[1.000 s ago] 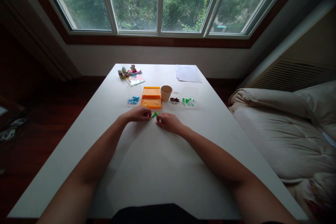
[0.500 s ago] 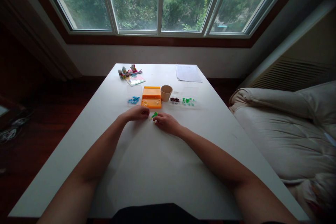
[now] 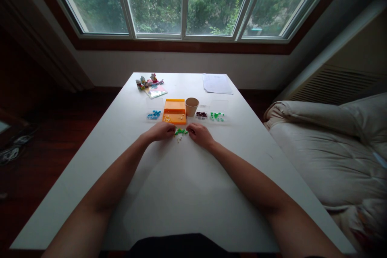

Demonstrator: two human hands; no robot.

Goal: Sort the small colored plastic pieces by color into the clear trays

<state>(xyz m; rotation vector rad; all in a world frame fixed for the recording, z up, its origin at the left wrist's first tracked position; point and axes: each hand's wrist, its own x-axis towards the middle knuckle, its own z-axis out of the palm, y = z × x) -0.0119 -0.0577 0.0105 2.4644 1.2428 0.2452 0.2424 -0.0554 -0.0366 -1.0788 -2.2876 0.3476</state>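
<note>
A short row of small green building bricks [image 3: 181, 131] lies between my hands on the white table. At its left end is my left hand [image 3: 163, 130], the fingers curled and pressed together. My right hand [image 3: 201, 134] is closed at the right end, its fingertips close against the green bricks. Whatever is pinched in either hand is too small to make out. Several tiny white and yellow pieces [image 3: 178, 139] lie just in front of the row. Beyond my left hand stands an open orange box [image 3: 174, 110] with small pale pieces in its tray.
Behind the hands stand a paper cup [image 3: 192, 107] and clear boxes of blue bricks [image 3: 154, 115], dark brown bricks [image 3: 201, 115] and green bricks [image 3: 217, 117]. Toy figures [image 3: 148, 82] and paper sheets [image 3: 217, 84] lie at the table's far end. A beige sofa [image 3: 326, 149] is at right.
My right hand has moved right and slightly away from me, uncovering the tiny pieces. My left hand has shifted slightly right. The green bricks now show as a wider row between the hands.
</note>
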